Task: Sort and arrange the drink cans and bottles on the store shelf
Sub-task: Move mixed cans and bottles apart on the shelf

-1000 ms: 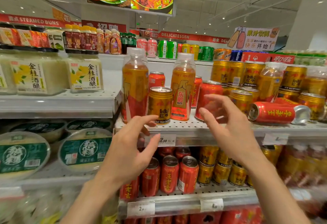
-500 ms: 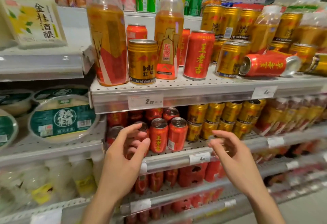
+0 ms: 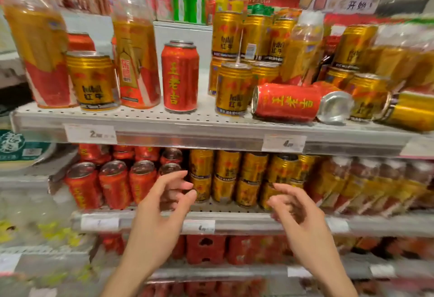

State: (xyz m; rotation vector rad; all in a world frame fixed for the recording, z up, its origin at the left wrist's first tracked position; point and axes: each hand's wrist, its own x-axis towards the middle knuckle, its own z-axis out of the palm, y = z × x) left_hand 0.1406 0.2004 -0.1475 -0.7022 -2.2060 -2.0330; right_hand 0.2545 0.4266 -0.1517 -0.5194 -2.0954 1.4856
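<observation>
Above both hands, on the upper shelf [image 3: 211, 123], drinks stand mixed: an upright red can [image 3: 180, 76] with gold characters, a gold can [image 3: 94, 80] wedged between two tall orange bottles [image 3: 38, 50] up and to the left hand's side, and a red can lying on its side [image 3: 287, 102] above the right hand, its silver base facing right. Gold cans are stacked two high behind it.

Left hand [image 3: 162, 214] and right hand [image 3: 303, 219] hover apart from each other in front of the lower shelf lip [image 3: 234, 220], fingers loosely spread and curved, holding nothing and touching nothing.

Directly beyond the left fingertips stands a row of red cans [image 3: 112, 184]; beyond and between both hands sit stacked gold cans [image 3: 234, 179]; blurred bottles [image 3: 375, 186] fill the shelf past the right hand.

Open shelf surface shows beside the upright red can on both sides. Price tags [image 3: 284, 143] sit on the shelf edges.
</observation>
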